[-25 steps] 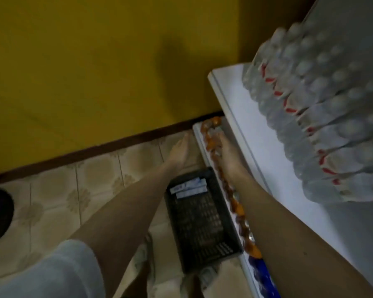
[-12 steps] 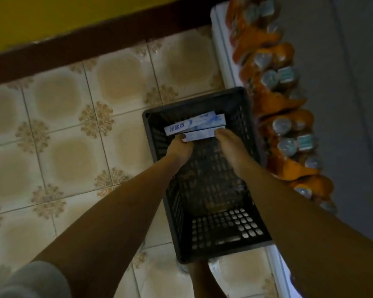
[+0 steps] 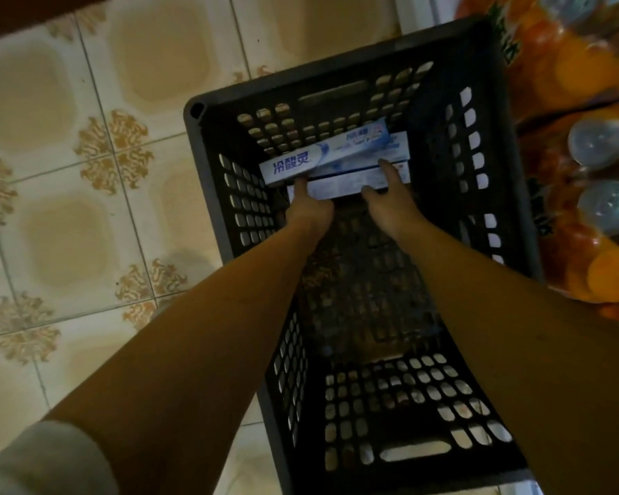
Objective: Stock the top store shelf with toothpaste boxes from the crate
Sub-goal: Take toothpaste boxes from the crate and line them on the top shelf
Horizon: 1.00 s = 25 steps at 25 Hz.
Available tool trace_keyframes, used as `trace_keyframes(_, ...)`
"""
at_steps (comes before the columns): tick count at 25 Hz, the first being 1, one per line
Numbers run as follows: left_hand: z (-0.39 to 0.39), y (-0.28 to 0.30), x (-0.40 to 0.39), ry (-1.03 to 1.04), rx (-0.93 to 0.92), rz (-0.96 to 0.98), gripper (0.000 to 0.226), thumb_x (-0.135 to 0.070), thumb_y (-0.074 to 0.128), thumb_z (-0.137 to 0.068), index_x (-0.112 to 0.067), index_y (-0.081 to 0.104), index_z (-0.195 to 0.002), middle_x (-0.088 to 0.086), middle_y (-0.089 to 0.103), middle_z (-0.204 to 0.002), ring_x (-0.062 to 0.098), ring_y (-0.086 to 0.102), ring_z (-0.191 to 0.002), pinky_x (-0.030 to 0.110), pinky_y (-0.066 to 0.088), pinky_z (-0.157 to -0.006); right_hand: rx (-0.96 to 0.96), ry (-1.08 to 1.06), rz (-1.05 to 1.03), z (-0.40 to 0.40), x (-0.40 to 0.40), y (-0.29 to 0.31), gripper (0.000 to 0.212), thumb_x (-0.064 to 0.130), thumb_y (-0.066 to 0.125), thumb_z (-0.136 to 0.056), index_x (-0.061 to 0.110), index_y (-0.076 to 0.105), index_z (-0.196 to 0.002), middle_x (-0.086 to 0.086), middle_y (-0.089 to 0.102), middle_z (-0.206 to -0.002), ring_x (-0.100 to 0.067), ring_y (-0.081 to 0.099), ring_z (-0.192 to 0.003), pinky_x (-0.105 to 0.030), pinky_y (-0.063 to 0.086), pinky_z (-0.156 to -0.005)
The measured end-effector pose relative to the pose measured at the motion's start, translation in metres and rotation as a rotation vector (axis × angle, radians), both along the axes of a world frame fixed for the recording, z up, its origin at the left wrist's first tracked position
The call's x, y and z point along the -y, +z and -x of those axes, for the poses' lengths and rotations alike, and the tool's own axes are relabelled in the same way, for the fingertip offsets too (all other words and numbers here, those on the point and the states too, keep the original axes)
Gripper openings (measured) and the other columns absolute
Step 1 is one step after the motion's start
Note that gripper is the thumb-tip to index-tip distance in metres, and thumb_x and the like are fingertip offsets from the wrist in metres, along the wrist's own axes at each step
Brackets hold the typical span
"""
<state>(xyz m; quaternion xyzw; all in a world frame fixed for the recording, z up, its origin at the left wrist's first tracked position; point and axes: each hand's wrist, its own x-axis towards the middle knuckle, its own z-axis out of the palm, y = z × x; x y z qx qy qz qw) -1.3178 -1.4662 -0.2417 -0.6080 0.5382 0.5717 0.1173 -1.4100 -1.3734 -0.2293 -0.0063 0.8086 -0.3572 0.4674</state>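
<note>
A black slotted crate (image 3: pixel 340 96) stands on the tiled floor below me. At its far end lie a few white and blue toothpaste boxes: the top one (image 3: pixel 333 151) sits at a slant over a plainer white box (image 3: pixel 340 185). My left hand (image 3: pixel 310 207) is at the left end of the lower box, one finger tucked under the top box. My right hand (image 3: pixel 390 198) holds the lower box's right part, forefinger on top and thumb at its near edge. The shelf is out of view.
Shrink-wrapped packs of orange drink bottles (image 3: pixel 583 162) press against the crate's right side. Patterned beige floor tiles (image 3: pixel 68 173) spread to the left. The rest of the crate's floor (image 3: pixel 365 280) holds nothing.
My view has dropped from the wall and shelf down into the crate. Both hands went down to the toothpaste boxes and now hold the lower one.
</note>
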Motion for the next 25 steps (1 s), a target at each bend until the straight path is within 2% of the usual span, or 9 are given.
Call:
trace_keyframes(3,0.004,-0.003,-0.004,0.316,-0.086,-0.034,0.052,-0.013,0.05,-0.096,-0.023,0.034,-0.144,0.009,0.049,-0.137,0.027,0.05,-0.12,0.044,0.044,-0.104,-0.015,-0.138,0.016,-0.003,0.002,-0.011,0.045,0.019,0.049,-0.1,0.022,0.036,-0.143,-0.009,0.045,-0.142,-0.026,0.047,-0.123,-0.033,0.041,-0.1)
trace_keyframes(6,0.012,0.004,-0.014,0.602,-0.079,-0.153,0.03,-0.012,0.056,-0.095,-0.021,0.045,-0.121,0.011,0.052,-0.126,0.029,0.056,-0.111,0.047,0.053,-0.093,0.052,-0.477,0.044,-0.013,0.004,-0.019,0.029,0.022,0.062,-0.093,0.018,0.048,-0.118,-0.008,0.055,-0.124,-0.025,0.056,-0.11,-0.046,0.052,-0.095)
trace_keyframes(9,0.015,0.007,-0.017,0.766,-0.064,-0.207,0.023,-0.003,0.05,-0.097,-0.025,0.043,-0.096,0.013,0.048,-0.126,0.031,0.056,-0.112,0.046,0.056,-0.088,0.134,-0.8,0.061,-0.018,0.006,-0.027,0.047,0.021,0.074,-0.085,0.013,0.05,-0.126,-0.01,0.061,-0.123,-0.027,0.064,-0.106,-0.042,0.06,-0.079)
trace_keyframes(11,0.014,0.0,-0.019,0.861,-0.05,-0.239,0.025,-0.004,0.051,-0.097,-0.025,0.044,-0.109,0.012,0.05,-0.128,0.031,0.056,-0.115,0.049,0.053,-0.093,0.201,-0.904,0.095,-0.018,0.003,-0.033,0.052,0.017,0.076,-0.084,0.01,0.049,-0.127,-0.012,0.064,-0.12,-0.027,0.067,-0.101,-0.033,0.059,-0.067)
trace_keyframes(14,0.004,-0.006,-0.022,0.861,0.04,-0.243,0.056,-0.012,0.066,-0.089,-0.019,0.034,-0.134,0.014,0.057,-0.122,0.031,0.062,-0.106,0.048,0.057,-0.086,0.238,-0.951,0.107,-0.018,0.0,-0.036,0.044,0.008,0.073,-0.085,0.011,0.045,-0.119,-0.013,0.063,-0.119,-0.027,0.068,-0.1,-0.031,0.059,-0.064)
trace_keyframes(17,-0.01,-0.005,-0.028,0.867,0.052,-0.255,0.077,-0.019,0.072,-0.084,-0.027,0.022,-0.143,0.016,0.057,-0.124,0.03,0.064,-0.101,0.045,0.058,-0.079,0.243,-0.978,0.12,-0.024,-0.009,-0.031,0.057,0.003,0.068,-0.086,0.011,0.041,-0.136,-0.015,0.06,-0.124,-0.029,0.067,-0.103,-0.027,0.06,-0.055)
trace_keyframes(19,-0.018,0.009,-0.031,0.9,-0.034,-0.286,0.085,-0.014,0.069,-0.087,-0.033,0.012,-0.148,0.016,0.057,-0.126,0.03,0.065,-0.102,0.044,0.06,-0.075,0.278,-0.987,0.155,-0.033,-0.024,-0.018,0.058,0.004,0.065,-0.089,0.014,0.041,-0.14,-0.016,0.061,-0.124,-0.029,0.067,-0.103,-0.03,0.062,-0.063)
trace_keyframes(21,-0.023,0.03,-0.036,0.854,-0.098,-0.3,0.093,-0.008,0.067,-0.087,-0.04,0.005,-0.149,0.017,0.053,-0.132,0.033,0.062,-0.111,0.049,0.058,-0.082,0.331,-1.034,0.193,-0.044,-0.045,0.003,0.056,0.005,0.062,-0.091,0.016,0.041,-0.142,-0.017,0.063,-0.123,-0.027,0.068,-0.1,-0.031,0.061,-0.068)
trace_keyframes(25,-0.031,0.1,-0.058,0.771,-0.13,-0.251,0.075,-0.001,0.065,-0.088,-0.036,0.021,-0.138,0.012,0.047,-0.135,0.032,0.056,-0.118,0.049,0.056,-0.089,0.382,-1.151,0.262,-0.07,-0.076,0.056,0.049,0.006,0.058,-0.093,0.014,0.045,-0.14,-0.017,0.064,-0.12,-0.027,0.067,-0.102,-0.035,0.06,-0.076)
